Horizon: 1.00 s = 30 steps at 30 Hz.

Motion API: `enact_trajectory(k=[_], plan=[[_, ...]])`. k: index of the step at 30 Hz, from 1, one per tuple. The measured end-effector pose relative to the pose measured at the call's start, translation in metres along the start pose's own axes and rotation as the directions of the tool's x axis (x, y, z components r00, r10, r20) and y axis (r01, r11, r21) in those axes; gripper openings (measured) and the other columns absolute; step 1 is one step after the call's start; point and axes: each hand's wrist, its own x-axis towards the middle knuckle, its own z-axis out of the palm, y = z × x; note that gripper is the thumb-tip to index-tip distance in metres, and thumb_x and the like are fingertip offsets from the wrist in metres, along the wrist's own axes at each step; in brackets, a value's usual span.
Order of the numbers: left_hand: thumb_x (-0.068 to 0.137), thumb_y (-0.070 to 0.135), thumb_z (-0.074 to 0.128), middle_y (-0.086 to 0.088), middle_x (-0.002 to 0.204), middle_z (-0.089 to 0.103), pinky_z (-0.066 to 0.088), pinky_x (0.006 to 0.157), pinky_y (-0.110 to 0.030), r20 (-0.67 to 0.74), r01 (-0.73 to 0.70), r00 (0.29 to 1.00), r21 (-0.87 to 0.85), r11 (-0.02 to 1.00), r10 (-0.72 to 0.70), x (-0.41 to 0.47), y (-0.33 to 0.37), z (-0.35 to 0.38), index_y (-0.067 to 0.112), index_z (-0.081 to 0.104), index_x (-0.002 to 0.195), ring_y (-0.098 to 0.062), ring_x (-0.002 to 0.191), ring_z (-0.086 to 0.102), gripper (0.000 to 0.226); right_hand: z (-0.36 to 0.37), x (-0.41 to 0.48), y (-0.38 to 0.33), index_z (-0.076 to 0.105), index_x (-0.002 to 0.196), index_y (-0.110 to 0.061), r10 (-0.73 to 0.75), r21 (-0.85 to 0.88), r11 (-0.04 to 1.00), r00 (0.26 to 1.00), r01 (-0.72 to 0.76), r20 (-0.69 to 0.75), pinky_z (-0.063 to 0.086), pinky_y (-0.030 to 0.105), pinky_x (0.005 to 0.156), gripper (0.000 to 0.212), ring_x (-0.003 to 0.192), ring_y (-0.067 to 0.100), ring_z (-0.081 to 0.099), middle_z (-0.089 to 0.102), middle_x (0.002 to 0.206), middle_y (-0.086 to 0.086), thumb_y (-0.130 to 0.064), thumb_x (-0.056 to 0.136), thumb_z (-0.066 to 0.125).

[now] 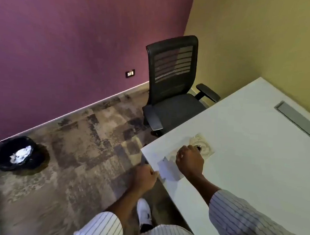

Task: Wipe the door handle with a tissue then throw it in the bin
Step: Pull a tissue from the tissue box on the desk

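Pulling tissue (168,168), right hand (189,158)

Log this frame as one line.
stage: getting tissue | right hand: on tissue pack | left hand: holds tissue | bin: floor, left

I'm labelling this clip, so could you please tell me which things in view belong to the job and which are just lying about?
Job:
tissue, pulled by left hand
right hand on tissue holder
bin

Lying about:
office chair
wall socket
table

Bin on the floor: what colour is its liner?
Black; the bin holds crumpled white paper. Head view, lower left.
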Motion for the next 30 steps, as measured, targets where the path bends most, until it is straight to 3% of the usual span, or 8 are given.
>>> enact_trajectory(k=[3,5,9,14,17,21,24,30], plan=[[0.112,0.038,0.063,-0.019,0.104,0.079,0.043,0.071,-0.032,0.050,-0.036,0.998,-0.042,0.998,0.038,0.015,0.019,0.016,0.009,0.071,0.093,-0.032,0.100,0.075,0.036,-0.007,0.012,0.029,0.081,0.093,-0.023,0.137,0.005,0.990,0.990,-0.138,0.037,0.056,0.035,0.076,0.017,0.109,0.027,0.065,0.072,0.106,0.001,-0.025,0.090,0.064],[0.113,0.038,0.060,-0.017,0.100,0.080,0.050,0.069,-0.034,0.064,-0.019,0.998,-0.071,0.997,0.023,0.020,0.028,0.023,0.010,0.069,0.091,-0.027,0.090,0.073,0.037,-0.009,0.018,0.045,0.082,0.086,-0.029,0.197,0.021,0.980,0.977,-0.199,0.078,0.055,0.034,0.079,0.017,0.108,0.023,0.065,0.073,0.106,-0.005,-0.023,0.087,0.066],[0.113,0.037,0.062,-0.027,0.102,0.083,0.066,0.091,-0.050,0.118,0.080,0.992,-0.236,0.968,-0.053,0.036,0.037,0.035,0.002,0.074,0.088,-0.041,0.097,0.082,0.044,0.002,0.028,0.061,0.078,0.098,-0.019,0.229,-0.008,0.973,0.970,-0.229,0.082,0.050,0.038,0.078,0.018,0.116,0.032,0.063,0.070,0.112,0.005,-0.020,0.092,0.060],[0.108,0.047,0.069,-0.027,0.095,0.083,0.067,0.089,-0.052,0.136,0.116,0.988,-0.284,0.952,-0.079,0.050,0.044,0.042,-0.009,0.076,0.089,-0.044,0.093,0.082,0.060,0.009,0.037,0.068,0.083,0.095,-0.021,0.191,-0.043,0.981,0.979,-0.188,0.075,0.053,0.036,0.077,0.017,0.116,0.030,0.064,0.073,0.116,0.004,-0.027,0.095,0.067],[0.105,0.050,0.072,-0.022,0.089,0.084,0.068,0.088,-0.049,0.137,0.119,0.987,-0.281,0.952,-0.082,0.054,0.047,0.045,-0.006,0.078,0.087,-0.040,0.089,0.082,0.060,0.010,0.040,0.066,0.083,0.101,-0.022,0.207,-0.066,0.977,0.973,-0.201,0.101,0.055,0.038,0.080,0.017,0.120,0.029,0.063,0.074,0.118,0.002,-0.027,0.094,0.068],[0.103,0.045,0.077,-0.021,0.088,0.084,0.068,0.089,-0.050,0.141,0.110,0.987,-0.255,0.961,-0.076,0.058,0.052,0.053,0.009,0.061,0.063,-0.039,0.089,0.083,0.056,0.012,0.048,0.061,0.078,0.108,-0.016,0.253,-0.063,0.967,0.958,-0.246,0.135,0.054,0.035,0.083,0.020,0.120,0.026,0.063,0.075,0.120,0.004,-0.025,0.091,0.070],[0.101,0.047,0.078,-0.023,0.090,0.083,0.068,0.090,-0.047,0.128,0.122,0.987,-0.214,0.969,-0.096,0.058,0.055,0.054,0.009,0.057,0.059,-0.040,0.092,0.082,0.060,0.013,0.050,0.057,0.079,0.106,-0.013,0.236,-0.060,0.971,0.961,-0.230,0.146,0.054,0.035,0.082,0.018,0.120,0.028,0.062,0.075,0.118,0.007,-0.022,0.091,0.074],[0.095,0.052,0.082,-0.028,0.108,0.081,0.066,0.093,-0.047,0.082,0.152,0.987,-0.137,0.979,-0.141,0.062,0.063,0.052,-0.009,0.077,0.098,-0.044,0.107,0.078,0.061,0.016,0.050,0.061,0.074,0.118,-0.004,0.153,-0.141,0.982,0.965,-0.125,0.213,0.055,0.040,0.081,0.035,0.126,0.033,0.054,0.069,0.126,0.012,-0.030,0.096,0.070]])
